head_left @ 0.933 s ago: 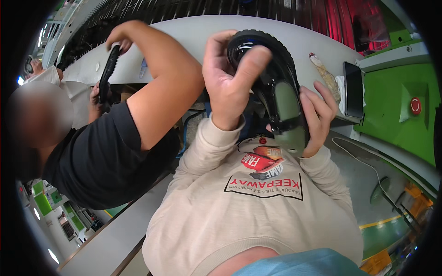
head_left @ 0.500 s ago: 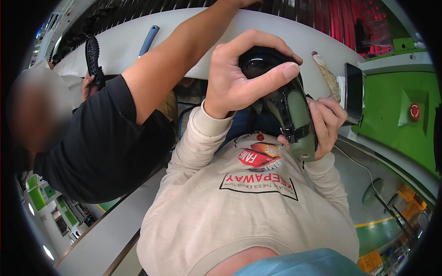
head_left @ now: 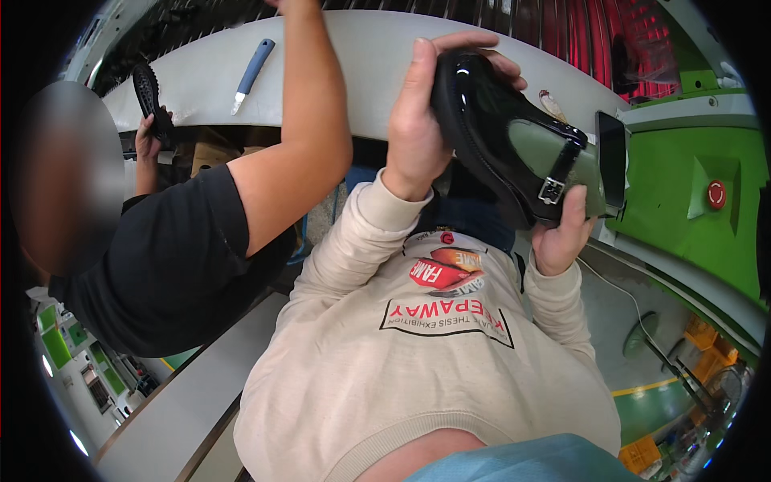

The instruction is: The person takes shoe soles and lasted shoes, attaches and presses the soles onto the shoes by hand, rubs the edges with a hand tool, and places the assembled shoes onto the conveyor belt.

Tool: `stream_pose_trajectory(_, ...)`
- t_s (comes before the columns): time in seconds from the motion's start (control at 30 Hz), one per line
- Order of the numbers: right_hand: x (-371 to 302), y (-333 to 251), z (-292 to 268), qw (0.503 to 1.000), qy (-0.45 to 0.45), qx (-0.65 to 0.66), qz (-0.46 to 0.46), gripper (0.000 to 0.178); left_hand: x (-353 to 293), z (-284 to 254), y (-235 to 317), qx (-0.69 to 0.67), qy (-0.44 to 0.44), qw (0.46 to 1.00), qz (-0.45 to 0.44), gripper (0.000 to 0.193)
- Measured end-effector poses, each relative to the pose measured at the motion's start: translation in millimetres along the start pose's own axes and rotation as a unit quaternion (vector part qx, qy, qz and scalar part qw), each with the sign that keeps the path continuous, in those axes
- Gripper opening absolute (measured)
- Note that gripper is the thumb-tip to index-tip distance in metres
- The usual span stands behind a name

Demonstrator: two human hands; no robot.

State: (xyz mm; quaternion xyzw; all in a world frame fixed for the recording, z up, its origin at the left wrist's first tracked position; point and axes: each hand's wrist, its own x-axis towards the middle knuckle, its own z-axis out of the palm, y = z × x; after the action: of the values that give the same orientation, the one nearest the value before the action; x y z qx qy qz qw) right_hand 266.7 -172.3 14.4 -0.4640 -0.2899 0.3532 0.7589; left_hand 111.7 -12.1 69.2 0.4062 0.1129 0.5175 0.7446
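Observation:
Between my two hands is a shiny black and green buckled shoe [head_left: 490,132], tilted so that its side with the strap and silver buckle shows. My left hand [head_left: 418,120] grips the toe end, thumb along the dark sole edge and fingers reaching over the far side. Under the heel end, near the buckle, my right hand [head_left: 566,233] is closed on the shoe, its thumb up against the green part; its other fingers are mostly hidden behind the shoe.
A white worktop [head_left: 361,56] curves in front, with a blue-handled knife [head_left: 254,76] on it. At left a co-worker in a black shirt [head_left: 169,265] holds a black shoe sole [head_left: 148,96]. A dark phone [head_left: 612,157] and a green machine panel with a red button [head_left: 716,194] are at right.
The shoe has turned from end-on to side-on, bringing its buckle into view. My left thumb has shifted to the sole edge. The co-worker's raised arm has moved left, uncovering the knife blade.

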Motion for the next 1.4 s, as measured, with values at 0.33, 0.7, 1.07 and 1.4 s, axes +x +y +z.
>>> stream_pose_trajectory(0.33, 6, -4, 11, 0.999, -0.007, -0.036, 0.005, 0.045, -1, -7, -14, -0.021, 0.047, 0.999, 0.009, 0.050)
stream_pose_trajectory(0.7, 42, -47, 14, 0.950, -0.071, -0.290, -0.096, 0.033, -2, -30, -32, 0.123, 0.042, 0.990, 0.055, 0.040)
stream_pose_trajectory(1.07, 145, -96, 78, 0.722, -0.399, -0.455, -0.334, 0.045, 10, 8, 7, 0.484, -0.089, 0.855, 0.162, 0.110)
stream_pose_trajectory(1.4, 128, -29, 90, 0.954, -0.291, 0.073, 0.014, 0.105, 9, -1, 42, 0.573, -0.099, 0.789, 0.198, 0.060)
